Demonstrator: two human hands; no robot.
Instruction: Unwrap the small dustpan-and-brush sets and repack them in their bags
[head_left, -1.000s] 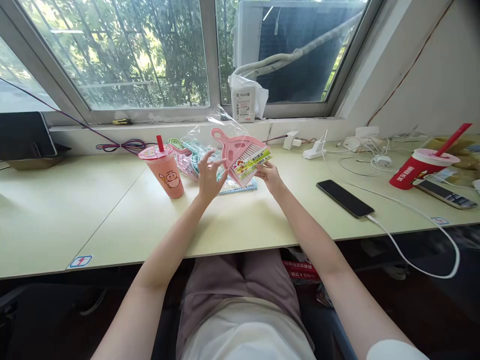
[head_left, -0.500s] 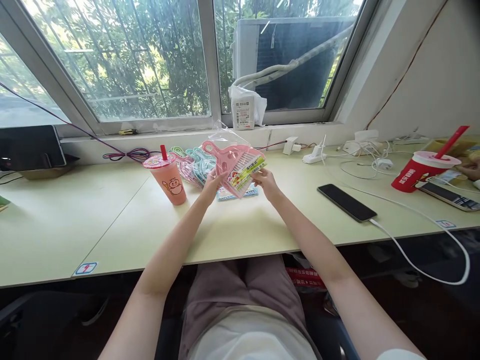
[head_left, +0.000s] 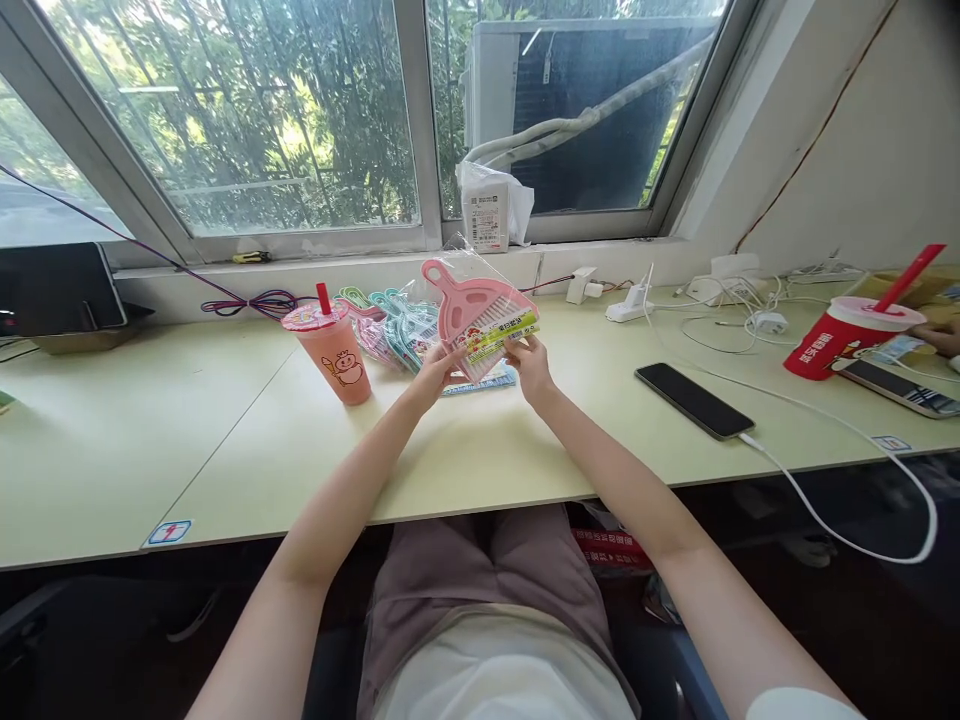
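Note:
I hold a pink mini dustpan-and-brush set in clear plastic wrap above the pale green desk. It is tilted, handle up and to the left, with a yellow-green label across its lower edge. My left hand pinches its lower left corner. My right hand grips its lower right corner by the label. Behind it on the desk lies a pile of more wrapped sets in teal and pink.
A pink drink cup with a red straw stands left of my hands. A black phone on a white cable lies to the right, and beyond it are a red cup, chargers and another person's hand. A tablet sits far left.
My left hand, open and off the packet a second ago, has closed on its lower left corner. The packet dipped, then came back up between both hands.

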